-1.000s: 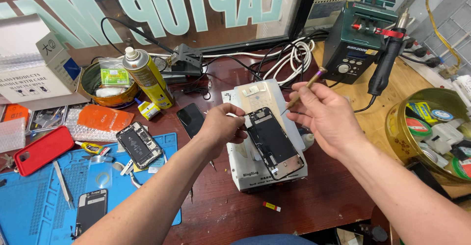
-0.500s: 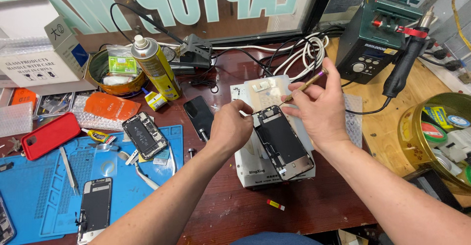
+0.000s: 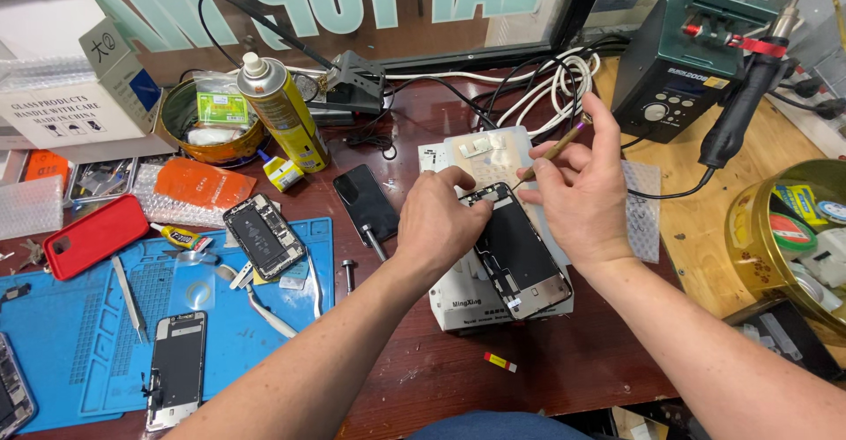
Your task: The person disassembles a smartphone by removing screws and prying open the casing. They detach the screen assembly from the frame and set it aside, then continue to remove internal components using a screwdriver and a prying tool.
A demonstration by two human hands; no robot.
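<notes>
An opened phone screen panel lies face down on a white box at the centre of the dark red table. My left hand presses on the panel's upper left corner with its fingertips. My right hand holds a thin brown-handled tool, whose tip points at the panel's top edge. A white pad with small adhesive pieces sits just behind the panel.
A blue work mat at left carries two opened phones, tweezers and a red case. A black phone, a yellow spray can, a soldering station and a round tin surround the box.
The view has shifted slightly, so the box and panel sit more central. Both hands stay on the panel's top end, with the tool tip still near its upper edge.
</notes>
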